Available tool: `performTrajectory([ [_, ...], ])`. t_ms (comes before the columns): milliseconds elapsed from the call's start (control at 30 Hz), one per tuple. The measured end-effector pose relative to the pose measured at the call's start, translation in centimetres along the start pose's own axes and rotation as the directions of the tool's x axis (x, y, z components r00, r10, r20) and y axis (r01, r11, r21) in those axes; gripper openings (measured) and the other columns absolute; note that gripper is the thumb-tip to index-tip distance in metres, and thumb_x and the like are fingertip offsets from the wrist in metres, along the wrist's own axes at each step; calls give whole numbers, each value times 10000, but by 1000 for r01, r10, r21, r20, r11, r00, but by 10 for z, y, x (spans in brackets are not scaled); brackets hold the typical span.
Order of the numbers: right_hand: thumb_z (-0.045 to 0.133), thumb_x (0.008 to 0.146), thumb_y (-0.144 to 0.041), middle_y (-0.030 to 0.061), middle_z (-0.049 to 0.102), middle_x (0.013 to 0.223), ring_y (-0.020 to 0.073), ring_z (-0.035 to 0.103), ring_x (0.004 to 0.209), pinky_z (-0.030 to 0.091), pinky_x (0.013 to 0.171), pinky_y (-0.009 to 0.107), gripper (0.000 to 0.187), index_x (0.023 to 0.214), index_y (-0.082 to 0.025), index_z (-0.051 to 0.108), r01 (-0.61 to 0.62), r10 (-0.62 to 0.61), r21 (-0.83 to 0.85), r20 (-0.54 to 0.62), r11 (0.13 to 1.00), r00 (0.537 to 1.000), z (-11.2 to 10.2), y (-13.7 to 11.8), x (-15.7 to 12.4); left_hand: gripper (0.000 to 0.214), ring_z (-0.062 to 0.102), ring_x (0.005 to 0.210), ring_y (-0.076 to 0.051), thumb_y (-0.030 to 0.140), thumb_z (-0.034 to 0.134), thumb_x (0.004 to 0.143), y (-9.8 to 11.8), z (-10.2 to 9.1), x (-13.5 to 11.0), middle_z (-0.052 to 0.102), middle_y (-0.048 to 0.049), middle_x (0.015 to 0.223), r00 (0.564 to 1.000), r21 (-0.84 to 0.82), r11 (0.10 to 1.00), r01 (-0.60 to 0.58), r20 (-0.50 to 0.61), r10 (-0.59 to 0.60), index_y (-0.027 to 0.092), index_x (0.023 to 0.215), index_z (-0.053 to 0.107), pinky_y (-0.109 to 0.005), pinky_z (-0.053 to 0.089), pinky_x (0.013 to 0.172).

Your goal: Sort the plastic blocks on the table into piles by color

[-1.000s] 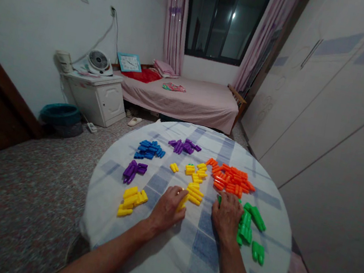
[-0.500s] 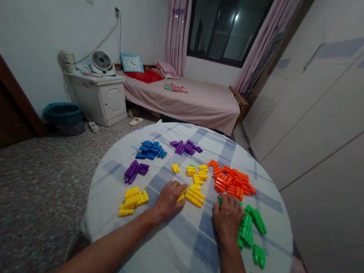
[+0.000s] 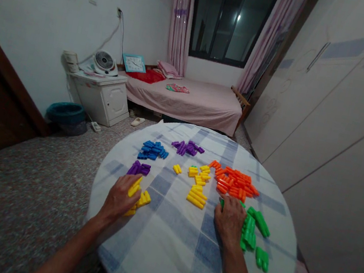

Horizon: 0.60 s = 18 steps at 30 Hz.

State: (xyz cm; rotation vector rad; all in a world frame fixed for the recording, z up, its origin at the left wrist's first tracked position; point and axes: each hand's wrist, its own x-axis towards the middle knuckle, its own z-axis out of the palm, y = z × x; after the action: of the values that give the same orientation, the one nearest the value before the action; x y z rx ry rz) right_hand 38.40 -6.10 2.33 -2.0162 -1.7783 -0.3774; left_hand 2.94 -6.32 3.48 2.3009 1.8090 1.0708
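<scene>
My left hand [image 3: 120,197] is closed around yellow bullet-shaped plastic pieces [image 3: 135,186], just above the left yellow pile [image 3: 144,198], which it partly hides. My right hand [image 3: 230,219] rests low over the cloth with fingers curled, and a bit of a green plastic piece [image 3: 221,203] shows between its thumb and index finger. Beside that hand lie joined green pieces [image 3: 249,231], several in a cluster. Between the hands is a row of yellow pieces [image 3: 196,197], with more yellow pieces [image 3: 202,176] just beyond it.
The round table has a checked cloth [image 3: 164,245]. On it are orange pieces [image 3: 235,181], blue pieces [image 3: 152,149], a far purple pile [image 3: 187,147] and a near purple pile [image 3: 138,168]. Beyond stand a bed [image 3: 188,98], a white cabinet [image 3: 102,100] and a bin [image 3: 66,117].
My left hand has moved left with yellow pieces, from beside the middle yellow row to the left yellow pile. My right hand stays beside the green cluster. The view has shifted slightly.
</scene>
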Motion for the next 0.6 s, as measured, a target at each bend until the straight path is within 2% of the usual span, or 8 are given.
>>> performTrajectory([
  [67, 487, 819, -185, 82, 608, 1064, 241, 480, 1061, 263, 933, 383, 279, 1072, -186, 604, 5, -5, -5, 1, 1000, 1000, -1, 0, 0, 379, 551, 1083, -241, 306, 498, 838, -6, 7, -10, 606, -94, 1148, 999, -56, 998, 30, 29, -29, 176, 1191, 543, -416, 447, 965],
  [167, 483, 826, -191, 81, 610, 1050, 238, 488, 1047, 267, 928, 381, 264, 1061, -185, 601, 18, -18, -8, 2, 1000, 1000, -2, 0, 0, 403, 538, 1139, -224, 363, 477, 871, -3, 17, -16, 591, -85, 1213, 997, -124, 991, 58, 57, -52, 209, 1241, 517, -397, 443, 995],
  [367, 482, 824, -194, 77, 609, 1036, 238, 492, 1039, 273, 926, 384, 252, 1045, -188, 603, 25, -25, -20, 3, 999, 1000, -3, 1, 0, 400, 489, 1220, -213, 377, 419, 912, 7, 20, -12, 554, -80, 1294, 991, -249, 968, 27, 134, 7, 254, 1287, 487, -413, 401, 1050],
  [433, 482, 823, -193, 76, 609, 1031, 237, 493, 1034, 274, 926, 385, 249, 1040, -188, 605, 26, -26, -19, 1, 999, 1000, -3, 1, 0, 411, 484, 1230, -215, 375, 388, 923, 5, 15, -9, 535, -83, 1315, 995, -269, 961, 66, 93, -42, 246, 1305, 472, -411, 402, 1047],
  [500, 481, 826, -198, 77, 610, 1031, 238, 493, 1031, 278, 921, 386, 248, 1040, -188, 607, 29, -29, -20, 5, 999, 1000, -3, 1, 0, 413, 521, 1180, -214, 385, 376, 922, 0, 7, -4, 540, -82, 1289, 992, -262, 957, 126, 1, -130, 229, 1290, 483, -384, 451, 990],
  [600, 481, 832, -205, 79, 612, 1030, 244, 491, 1033, 282, 913, 388, 247, 1042, -188, 610, 36, -36, -21, 7, 999, 999, -3, 1, 0, 453, 605, 962, -200, 439, 446, 877, -15, -5, 10, 557, -85, 1184, 961, -134, 960, 245, -96, -258, 202, 1259, 501, -346, 511, 845],
])
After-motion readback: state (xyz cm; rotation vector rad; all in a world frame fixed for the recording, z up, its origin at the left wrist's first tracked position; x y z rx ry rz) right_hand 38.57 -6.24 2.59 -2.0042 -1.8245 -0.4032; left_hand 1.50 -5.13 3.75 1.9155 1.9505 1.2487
